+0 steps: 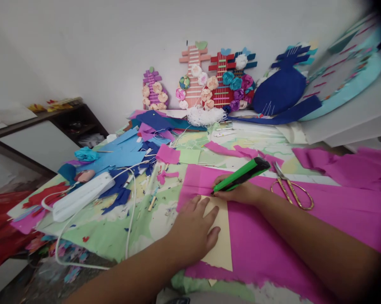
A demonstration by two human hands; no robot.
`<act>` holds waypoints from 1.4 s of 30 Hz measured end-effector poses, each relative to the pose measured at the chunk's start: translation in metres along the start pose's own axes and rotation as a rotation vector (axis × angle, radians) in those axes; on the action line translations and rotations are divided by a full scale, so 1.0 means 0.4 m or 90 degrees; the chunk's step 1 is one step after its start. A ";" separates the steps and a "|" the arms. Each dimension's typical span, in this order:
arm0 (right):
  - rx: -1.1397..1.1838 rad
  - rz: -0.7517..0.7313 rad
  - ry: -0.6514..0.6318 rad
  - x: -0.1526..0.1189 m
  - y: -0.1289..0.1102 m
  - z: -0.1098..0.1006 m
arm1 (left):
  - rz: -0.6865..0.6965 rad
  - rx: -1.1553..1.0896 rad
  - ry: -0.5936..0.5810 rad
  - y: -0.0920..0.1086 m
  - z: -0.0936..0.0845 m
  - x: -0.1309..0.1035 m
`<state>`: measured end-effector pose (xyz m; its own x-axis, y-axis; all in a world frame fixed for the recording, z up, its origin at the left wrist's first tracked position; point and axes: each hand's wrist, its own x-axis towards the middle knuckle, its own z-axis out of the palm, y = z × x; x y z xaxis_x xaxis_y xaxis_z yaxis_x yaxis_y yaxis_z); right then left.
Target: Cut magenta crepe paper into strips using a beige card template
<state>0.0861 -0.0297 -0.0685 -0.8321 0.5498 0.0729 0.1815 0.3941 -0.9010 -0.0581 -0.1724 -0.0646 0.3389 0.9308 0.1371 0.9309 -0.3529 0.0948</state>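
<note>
My right hand (pixel 234 191) is closed round a green and black box cutter (pixel 241 175), its lower end at the top edge of a cream paper piece (pixel 222 236). The cutter leans up to the right; I cannot make out its blade. With fingers spread, my left hand (pixel 196 230) lies flat on the cream piece, holding nothing. Under both hands is a large magenta sheet (pixel 260 240), its front edge ragged. Gold-handled scissors (pixel 290 185) rest partly open on the sheet, to the right of my right hand.
White power strip (pixel 82 198) with its cable (pixel 131 219) lies left, among blue scraps (pixel 123 150). Magenta scraps (pixel 351 166) lie right. At the back stand flower-trimmed instrument-shaped models (pixel 193 80), a dark blue one (pixel 280 90) and white string (pixel 206 116). A low cabinet (pixel 41 139) is far left.
</note>
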 end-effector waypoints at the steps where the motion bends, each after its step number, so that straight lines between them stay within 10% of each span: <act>1: 0.007 0.005 0.007 0.000 0.001 -0.001 | 0.001 0.002 -0.002 0.001 -0.001 0.000; 42: -0.062 -0.003 -0.050 -0.006 -0.024 -0.024 | 0.079 -0.034 -0.037 -0.004 -0.003 0.012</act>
<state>0.0913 -0.0277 -0.0559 -0.8707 0.4901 0.0400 0.2246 0.4688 -0.8543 -0.0580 -0.1674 -0.0629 0.4598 0.8829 0.0946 0.8730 -0.4690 0.1339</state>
